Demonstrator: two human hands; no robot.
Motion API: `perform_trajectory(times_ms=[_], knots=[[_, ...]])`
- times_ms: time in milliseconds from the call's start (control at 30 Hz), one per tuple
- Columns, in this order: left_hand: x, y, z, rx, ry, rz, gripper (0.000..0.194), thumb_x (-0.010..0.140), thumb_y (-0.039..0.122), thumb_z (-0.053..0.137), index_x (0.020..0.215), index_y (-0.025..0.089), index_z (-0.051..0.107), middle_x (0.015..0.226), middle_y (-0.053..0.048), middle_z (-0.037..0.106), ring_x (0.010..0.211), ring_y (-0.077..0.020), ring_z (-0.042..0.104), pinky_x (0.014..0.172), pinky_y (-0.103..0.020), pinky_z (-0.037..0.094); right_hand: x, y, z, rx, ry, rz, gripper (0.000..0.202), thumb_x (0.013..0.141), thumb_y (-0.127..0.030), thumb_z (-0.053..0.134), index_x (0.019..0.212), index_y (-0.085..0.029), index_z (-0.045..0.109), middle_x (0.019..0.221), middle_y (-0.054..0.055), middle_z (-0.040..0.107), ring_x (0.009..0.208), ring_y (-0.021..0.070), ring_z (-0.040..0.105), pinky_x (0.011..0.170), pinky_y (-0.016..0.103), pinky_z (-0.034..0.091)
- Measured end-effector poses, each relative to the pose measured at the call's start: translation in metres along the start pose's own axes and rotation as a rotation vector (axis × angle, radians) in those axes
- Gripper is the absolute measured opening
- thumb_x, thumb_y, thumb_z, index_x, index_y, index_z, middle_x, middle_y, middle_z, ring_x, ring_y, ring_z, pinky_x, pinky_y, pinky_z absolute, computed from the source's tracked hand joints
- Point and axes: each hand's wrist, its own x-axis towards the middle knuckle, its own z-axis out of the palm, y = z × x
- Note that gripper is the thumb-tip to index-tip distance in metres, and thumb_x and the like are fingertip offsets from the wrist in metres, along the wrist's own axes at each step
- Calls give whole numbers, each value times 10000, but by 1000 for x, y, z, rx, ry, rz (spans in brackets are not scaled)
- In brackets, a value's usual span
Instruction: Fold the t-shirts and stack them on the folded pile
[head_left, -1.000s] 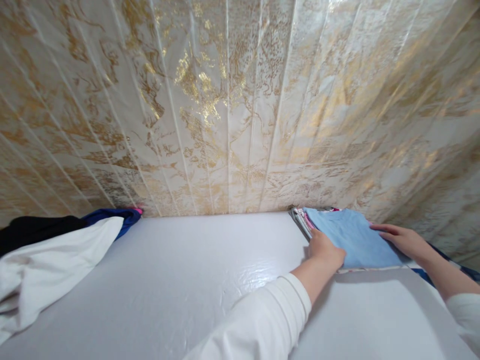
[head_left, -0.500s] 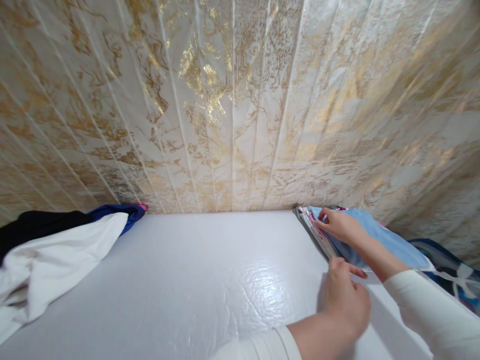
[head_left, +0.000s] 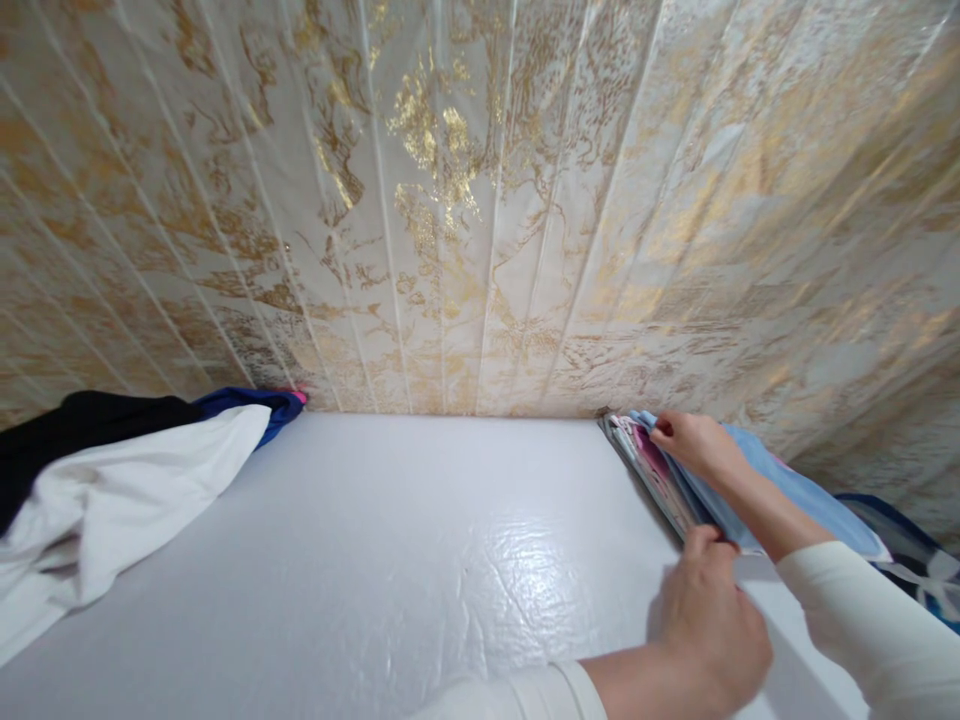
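A stack of folded clothes (head_left: 656, 483) lies on the white surface at the right, its left edge turned toward me. On top is a light blue folded garment (head_left: 784, 482). My right hand (head_left: 697, 443) reaches over it, thumb and fingers pinched on its far left corner, which is lifted a little. Nearer to me, my left hand (head_left: 716, 620) is closed at the near left corner of the same garment, fingertips partly hidden. Beneath show pink, grey and whitish layers.
At the left lies a loose pile with a white garment (head_left: 150, 490), a black garment (head_left: 97, 425) and a blue one (head_left: 281, 410). A gold-patterned curtain (head_left: 450, 250) hangs along the back edge of the glossy white surface (head_left: 390, 560). Dark patterned fabric (head_left: 907, 545) lies far right.
My left hand has closed on the near corner of the light blue garment. My right hand has pinched its far corner and drawn it slightly up. The view has shifted a little.
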Motion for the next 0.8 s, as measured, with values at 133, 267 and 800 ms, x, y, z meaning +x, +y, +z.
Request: perform_trajectory(times_ms=[133, 267, 800], knots=[[-2, -2, -1, 28, 0, -24, 489, 764, 86, 454, 1239, 156, 548, 1353, -93, 493, 1109, -331, 573, 984, -464, 454, -2, 1, 11, 62, 13, -25, 200, 831, -306, 468, 800, -217, 645, 783, 87, 720, 732, 230, 663, 561, 272, 379], [-4, -7, -1, -4, -21, -18, 512, 761, 82, 464, 1263, 138, 545, 1359, -99, 493, 1136, -315, 559, 1008, -440, 441, -2, 1, 18, 138, -5, -74, 210, 827, -315, 460, 784, -211, 638, 776, 78, 721, 724, 231, 662, 606, 288, 429], [-127, -41, -229, -66, 138, -320, 279, 844, 272, 444, 1022, 188, 642, 831, -24, 654, 776, -180, 593, 693, -274, 437, -129, 49, 52, 390, 60, -324, 694, 757, -523, 582, 1381, -266, 420, 1484, 103, 396, 1384, 335, 301, 1110, 535, 284]])
